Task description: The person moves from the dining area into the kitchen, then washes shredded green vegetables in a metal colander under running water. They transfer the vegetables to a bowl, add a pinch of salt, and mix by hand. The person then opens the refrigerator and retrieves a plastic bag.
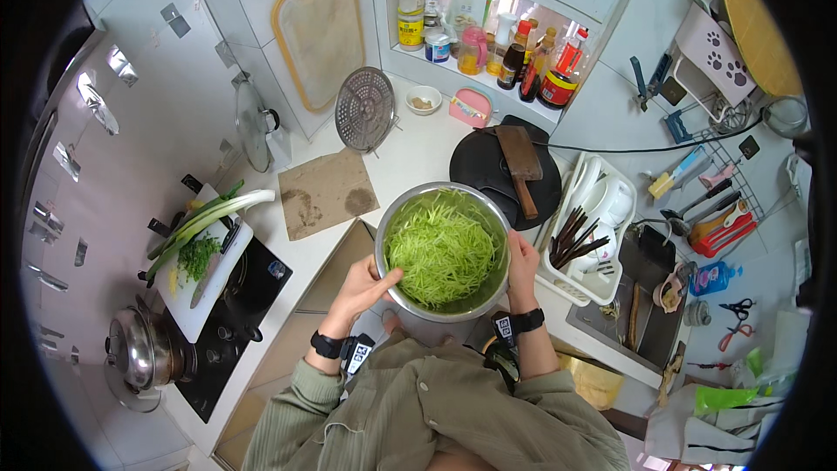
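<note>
Between both hands I hold a stainless steel bowl (444, 315) in front of my body, over the counter's front edge. Finely shredded green vegetable (441, 248) fills much of it. My left hand (369, 284) grips the left side, its thumb over the rim. On the right side, my right hand (522, 265) clasps the rim, with its fingers partly hidden by the bowl. Just beyond the bowl, a cleaver (520, 150) with a wooden handle lies on a round black lid or board (467, 157). A stained piece of cardboard (327, 196) lies on the counter to the left.
At left, a white cutting board (225, 275) bearing a knife, leeks and chopped greens rests over the black cooktop (252, 301), near a steel pot (134, 347). A white dish rack (628, 229) with bowls and chopsticks stands right, beside the sink (644, 333). Bottles (513, 65) line the windowsill.
</note>
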A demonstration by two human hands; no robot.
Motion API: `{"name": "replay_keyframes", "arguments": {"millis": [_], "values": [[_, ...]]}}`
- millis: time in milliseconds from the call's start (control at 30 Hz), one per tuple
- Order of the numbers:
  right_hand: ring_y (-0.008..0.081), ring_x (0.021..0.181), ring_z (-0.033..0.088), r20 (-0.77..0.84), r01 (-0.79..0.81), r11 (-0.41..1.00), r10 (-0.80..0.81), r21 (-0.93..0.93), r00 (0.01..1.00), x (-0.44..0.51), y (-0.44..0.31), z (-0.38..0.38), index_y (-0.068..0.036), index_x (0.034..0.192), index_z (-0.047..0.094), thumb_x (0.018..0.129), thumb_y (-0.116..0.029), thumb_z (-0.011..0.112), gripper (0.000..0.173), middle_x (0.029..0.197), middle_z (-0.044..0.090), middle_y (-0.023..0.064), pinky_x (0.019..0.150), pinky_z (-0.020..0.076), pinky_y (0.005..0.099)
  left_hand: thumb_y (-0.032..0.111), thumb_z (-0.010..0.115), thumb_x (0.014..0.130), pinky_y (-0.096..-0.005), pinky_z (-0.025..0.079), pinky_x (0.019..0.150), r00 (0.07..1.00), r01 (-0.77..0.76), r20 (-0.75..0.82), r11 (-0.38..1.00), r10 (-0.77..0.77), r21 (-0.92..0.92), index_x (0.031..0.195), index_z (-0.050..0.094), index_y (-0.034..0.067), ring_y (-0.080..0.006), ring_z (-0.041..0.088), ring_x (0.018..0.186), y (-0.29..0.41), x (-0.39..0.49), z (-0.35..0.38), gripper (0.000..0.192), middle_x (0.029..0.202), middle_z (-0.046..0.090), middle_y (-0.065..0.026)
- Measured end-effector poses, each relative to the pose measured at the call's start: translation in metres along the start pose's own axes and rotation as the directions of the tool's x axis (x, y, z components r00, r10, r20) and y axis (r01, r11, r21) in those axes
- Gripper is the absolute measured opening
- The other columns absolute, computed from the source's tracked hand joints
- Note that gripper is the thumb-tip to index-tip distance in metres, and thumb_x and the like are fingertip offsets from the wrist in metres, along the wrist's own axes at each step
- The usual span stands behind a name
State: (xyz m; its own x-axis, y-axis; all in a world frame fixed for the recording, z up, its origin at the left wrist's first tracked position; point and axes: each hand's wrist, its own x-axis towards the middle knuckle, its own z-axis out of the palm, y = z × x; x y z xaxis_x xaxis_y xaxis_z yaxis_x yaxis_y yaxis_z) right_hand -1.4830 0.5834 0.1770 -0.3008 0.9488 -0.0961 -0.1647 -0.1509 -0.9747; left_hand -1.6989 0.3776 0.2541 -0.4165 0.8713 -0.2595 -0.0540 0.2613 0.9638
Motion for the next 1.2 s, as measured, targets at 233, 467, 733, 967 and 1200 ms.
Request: {"name": "replay_keyframes", "arguments": {"millis": [233,467,733,967,1200], "values": [[0.0035,0.073,0.054,0.008,0.122,0.986,-0.122,-0.111,0.993,-0.002,-0.045,0.024,0.006,0.111,0.064,0.095,-0.02,0.058,0.031,0.087,0.065,-0.0006,0.063,0.0431,0.019,0.071,0.013,0.09,-0.0228,0.052,0.046,0.988,0.1,-0.082,0.943,-0.133,-0.318,0.102,0.059,-0.002,-0.0166,0.064,0.057,-0.046,0.013,-0.002,0.087,0.075,0.066,-0.0112],[0.0012,0.066,0.047,0.066,0.33,0.927,-0.324,-0.179,0.944,-0.007,-0.075,0.041,0.008,0.109,0.064,0.094,-0.018,0.06,0.031,0.077,0.061,-0.0003,0.055,0.0369,0.0179,0.066,0.016,0.094,-0.0202,0.042,0.044,0.961,0.123,-0.222,0.975,-0.163,-0.184,0.121,0.053,0.002,-0.0125,0.057,0.055,-0.063,0.016,0.016,0.078,0.086,0.064,-0.0069],[0.0059,0.081,0.057,0.066,0.254,0.938,-0.245,-0.237,0.967,-0.005,-0.059,0.026,0.008,0.112,0.063,0.094,-0.019,0.059,0.033,0.091,0.067,0.0036,0.069,0.0465,0.0219,0.066,0.014,0.094,-0.0261,0.051,0.062,0.975,0.175,-0.109,0.971,-0.194,-0.163,0.129,0.047,0.0,-0.0134,0.062,0.075,-0.041,0.006,0.014,0.082,0.097,0.064,-0.0088],[0.0047,0.081,0.056,-0.084,0.036,0.998,-0.041,-0.056,0.996,-0.008,-0.034,0.024,0.004,0.115,0.063,0.097,-0.024,0.054,0.035,0.096,0.065,0.0021,0.07,0.0458,0.0205,0.05,0.019,0.102,-0.0348,0.036,0.058,0.84,-0.252,-0.44,0.946,0.318,0.203,0.074,0.048,-0.004,-0.0145,0.038,0.06,-0.016,0.014,0.011,0.067,0.061,0.044,-0.0033],[0.0053,0.082,0.056,0.02,0.192,0.976,-0.195,0.102,0.981,-0.018,-0.024,0.031,0.005,0.118,0.06,0.098,-0.023,0.052,0.036,0.097,0.065,0.0019,0.071,0.0461,0.0203,0.048,0.017,0.102,-0.0321,0.044,0.075,0.842,-0.149,-0.513,0.986,0.164,0.072,0.102,0.062,-0.007,-0.017,0.055,0.075,-0.033,0.011,0.0,0.072,0.081,0.063,-0.0078]]}}
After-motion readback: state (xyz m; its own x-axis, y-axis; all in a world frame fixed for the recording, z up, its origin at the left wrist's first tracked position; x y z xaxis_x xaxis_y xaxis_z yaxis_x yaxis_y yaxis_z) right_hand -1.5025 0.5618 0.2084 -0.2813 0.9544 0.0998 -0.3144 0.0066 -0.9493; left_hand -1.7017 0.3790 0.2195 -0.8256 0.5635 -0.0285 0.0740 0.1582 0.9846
